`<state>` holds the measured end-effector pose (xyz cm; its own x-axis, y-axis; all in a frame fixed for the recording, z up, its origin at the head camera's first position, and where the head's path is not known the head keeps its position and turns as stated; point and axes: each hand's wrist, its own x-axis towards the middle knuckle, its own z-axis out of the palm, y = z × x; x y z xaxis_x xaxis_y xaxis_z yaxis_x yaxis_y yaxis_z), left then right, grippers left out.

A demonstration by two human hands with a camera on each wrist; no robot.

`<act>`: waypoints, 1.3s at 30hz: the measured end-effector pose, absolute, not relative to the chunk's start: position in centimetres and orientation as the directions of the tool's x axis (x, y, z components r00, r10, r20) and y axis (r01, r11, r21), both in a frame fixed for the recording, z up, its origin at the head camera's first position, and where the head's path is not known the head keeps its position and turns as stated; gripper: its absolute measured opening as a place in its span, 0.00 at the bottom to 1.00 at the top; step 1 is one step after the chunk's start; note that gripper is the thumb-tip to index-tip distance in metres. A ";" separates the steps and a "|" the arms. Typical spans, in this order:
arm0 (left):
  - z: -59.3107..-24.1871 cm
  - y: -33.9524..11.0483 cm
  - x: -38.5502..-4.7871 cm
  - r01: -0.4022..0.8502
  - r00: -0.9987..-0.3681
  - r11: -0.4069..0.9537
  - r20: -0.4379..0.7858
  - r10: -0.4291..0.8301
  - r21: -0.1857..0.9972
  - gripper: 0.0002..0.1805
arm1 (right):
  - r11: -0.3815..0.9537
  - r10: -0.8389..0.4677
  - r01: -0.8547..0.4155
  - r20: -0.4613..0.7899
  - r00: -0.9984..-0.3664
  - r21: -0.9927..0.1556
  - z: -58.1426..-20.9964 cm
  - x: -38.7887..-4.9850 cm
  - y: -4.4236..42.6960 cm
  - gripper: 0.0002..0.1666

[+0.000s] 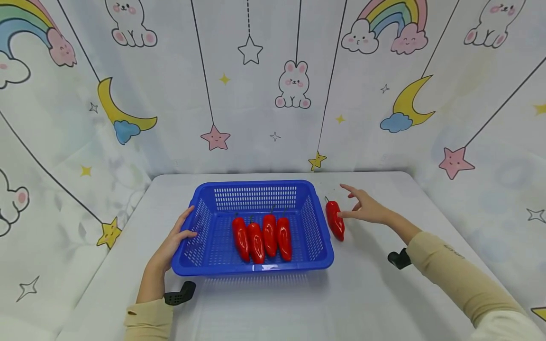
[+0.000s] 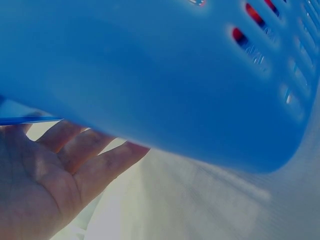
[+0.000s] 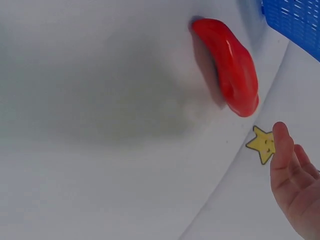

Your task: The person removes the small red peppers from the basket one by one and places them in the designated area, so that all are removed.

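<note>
A blue plastic basket [image 1: 213,187] with slotted walls stands on the white table, and several red chili peppers [image 1: 269,237] lie side by side inside it. My left hand [image 1: 168,246] holds the basket's left rim, thumb over the edge. Seen from the left wrist, the fingers [image 2: 107,165] of that hand run behind the basket's wall [image 2: 140,85]. One more red chili pepper [image 1: 334,219] lies on the table just right of the basket. Over its right side hovers my right hand [image 1: 367,208], fingers spread; the right wrist view shows a gap between hand and pepper [image 3: 235,70].
The white table [image 1: 264,312] reaches back to a cloth backdrop [image 1: 256,104] printed with stars, moons and rabbits. A black device [image 1: 181,293] sits at the left wrist, another black device [image 1: 399,259] at the right.
</note>
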<state>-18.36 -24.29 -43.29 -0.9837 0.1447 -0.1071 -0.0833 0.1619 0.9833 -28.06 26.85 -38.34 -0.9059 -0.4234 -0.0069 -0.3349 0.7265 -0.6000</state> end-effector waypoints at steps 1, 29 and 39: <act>-43.3 -24.3 -18.4 -0.084 -0.983 0.161 -0.108 0.146 0.983 0.39 | 0.728 -0.422 -0.337 -0.003 -0.906 -0.597 -38.0 -28.0 26.8 0.54; -43.4 -24.3 -18.5 -0.069 -0.983 0.138 -0.091 0.157 0.988 0.40 | 0.699 -0.451 -0.374 0.030 -0.892 -0.610 -33.0 -26.4 22.3 0.52; -43.3 -24.4 -18.3 -0.072 -0.985 0.137 -0.092 0.147 0.988 0.39 | 0.667 -0.493 -0.426 0.066 -0.868 -0.611 -32.2 -26.2 19.8 0.53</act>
<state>-18.35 -24.36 -43.33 -0.9848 0.1474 -0.0923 -0.0721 0.1371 0.9879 -26.23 19.85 -32.15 -0.8676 -0.4929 0.0659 -0.4255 0.6673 -0.6113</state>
